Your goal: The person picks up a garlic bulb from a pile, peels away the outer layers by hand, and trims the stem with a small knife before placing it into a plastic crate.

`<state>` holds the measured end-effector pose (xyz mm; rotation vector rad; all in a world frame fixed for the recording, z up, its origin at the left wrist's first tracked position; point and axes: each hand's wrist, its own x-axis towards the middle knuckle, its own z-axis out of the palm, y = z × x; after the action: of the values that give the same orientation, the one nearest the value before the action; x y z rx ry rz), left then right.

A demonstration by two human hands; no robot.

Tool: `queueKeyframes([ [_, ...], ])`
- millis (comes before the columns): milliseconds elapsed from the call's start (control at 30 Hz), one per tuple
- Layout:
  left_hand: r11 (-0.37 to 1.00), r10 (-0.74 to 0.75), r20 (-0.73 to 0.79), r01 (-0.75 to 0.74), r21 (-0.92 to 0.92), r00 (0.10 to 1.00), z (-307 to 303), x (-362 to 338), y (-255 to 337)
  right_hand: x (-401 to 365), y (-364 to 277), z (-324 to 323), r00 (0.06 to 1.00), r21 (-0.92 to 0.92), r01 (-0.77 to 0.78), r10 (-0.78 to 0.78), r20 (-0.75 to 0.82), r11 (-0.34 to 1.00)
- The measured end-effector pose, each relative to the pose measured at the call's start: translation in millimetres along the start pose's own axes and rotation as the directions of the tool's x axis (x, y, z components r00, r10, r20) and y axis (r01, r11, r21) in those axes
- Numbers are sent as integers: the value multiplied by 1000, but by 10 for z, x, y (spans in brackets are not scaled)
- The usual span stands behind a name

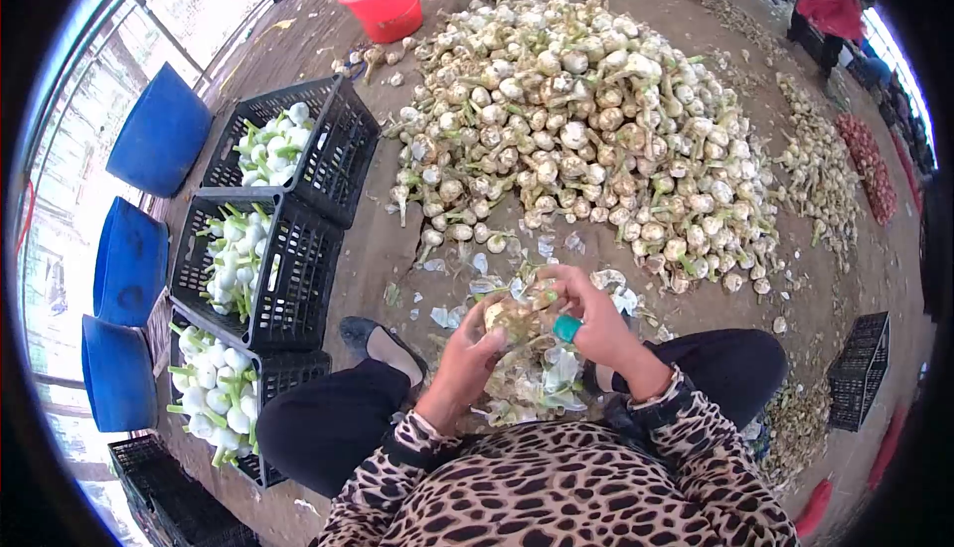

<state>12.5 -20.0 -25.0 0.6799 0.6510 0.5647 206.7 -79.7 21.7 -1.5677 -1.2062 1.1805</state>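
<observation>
Between my knees my left hand [467, 353] is closed around a garlic bulb [495, 316] with loose, brownish outer skin. My right hand [598, 320] is beside it, fingers pinched on the bulb's stem end and papery skin; a green wrap [566, 328] is on its thumb. Exactly where the skin and stem part is blurred. Under both hands lies a heap of peeled garlic skins [556, 373] on the ground. Just ahead, a large pile of unpeeled garlic [576, 120] spreads over the floor.
At left stand black crates [298, 279] holding cleaned white garlic [237, 264], with blue tubs [129, 259] behind them. A red basin [383, 5] sits beyond. To the right are a black crate [859, 372] and more garlic [820, 179]. Another person [830, 15] is at far right.
</observation>
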Motion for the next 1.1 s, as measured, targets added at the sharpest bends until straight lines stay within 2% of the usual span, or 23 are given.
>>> queueKeyframes([
  [33, 990, 120, -15, -118, 76, 993, -21, -25, -75, -9, 131, 177, 991, 333, 133, -120, -59, 934],
  [67, 960, 238, -22, -232, 154, 971, -50, -58, -136, -83, 215, 252, 1000, 427, 6, -1, -13, 904],
  [133, 944, 290, -37, -280, 177, 956, 43, -164, -83, -189, 171, 384, 968, 584, -246, 220, 116, 774],
  [167, 924, 322, -15, -311, 222, 946, 79, -194, -91, -143, 125, 393, 942, 466, -331, 263, 206, 821],
  [200, 902, 351, 10, -341, 264, 936, 107, -222, -94, -139, 71, 441, 931, 530, -365, 315, 187, 765],
  [233, 798, 435, 65, -418, 433, 898, 99, -227, -102, -136, 14, 493, 915, 593, -392, 366, 170, 704],
  [267, 749, 463, 83, -439, 496, 883, 114, -250, -89, -143, -26, 519, 895, 653, -411, 417, 156, 636],
  [367, 563, 552, 151, -500, 658, 820, 101, -294, -103, -159, 12, 560, 903, 543, -409, 410, 126, 733],
  [467, 622, 564, 131, -523, 582, 815, 117, -315, -123, -178, 1, 574, 930, 459, -351, 359, 73, 816],
  [500, 699, 538, 86, -501, 511, 839, 132, -332, -104, -177, 11, 571, 944, 431, -315, 326, 50, 846],
  [567, 825, 472, 11, -446, 348, 882, 172, -351, -46, -157, 53, 589, 989, 300, -121, 139, -41, 946],
  [600, 839, 468, 5, -447, 310, 884, 166, -347, -41, -150, 39, 597, 997, 227, -22, 39, -70, 974],
  [700, 880, 436, -10, -424, 215, 900, 129, -351, -18, -148, -72, 533, 997, 242, -71, 69, 15, 968],
  [767, 911, 382, -6, -375, 170, 924, 104, -358, 8, -116, -3, 520, 1000, 200, -20, 18, 13, 980],
  [800, 945, 315, -37, -309, 106, 948, 96, -363, 12, -104, 26, 503, 1000, 178, 7, -9, 11, 984],
  [900, 985, 110, -74, -119, -122, 991, 96, -374, 35, -94, 36, 449, 967, -27, 246, -247, -57, 969],
  [967, 954, -10, -48, -5, -301, 999, 128, -386, 86, -110, -21, 389, 969, -58, 242, -245, -44, 969],
  [1000, 945, -45, -16, 37, -324, 999, 119, -366, 97, -117, -52, 364, 969, -73, 239, -243, -39, 968],
  [1033, 935, -77, 19, 79, -347, 997, 104, -326, 106, -114, -53, 350, 976, -13, 212, -212, -37, 977],
  [1067, 922, -110, 54, 122, -367, 992, 100, -302, 108, -120, -17, 377, 972, -36, 207, -210, -106, 978],
  [1100, 931, -110, 15, 109, -348, 994, 125, -289, 98, -120, 28, 428, 962, -59, 201, -209, -174, 978],
])
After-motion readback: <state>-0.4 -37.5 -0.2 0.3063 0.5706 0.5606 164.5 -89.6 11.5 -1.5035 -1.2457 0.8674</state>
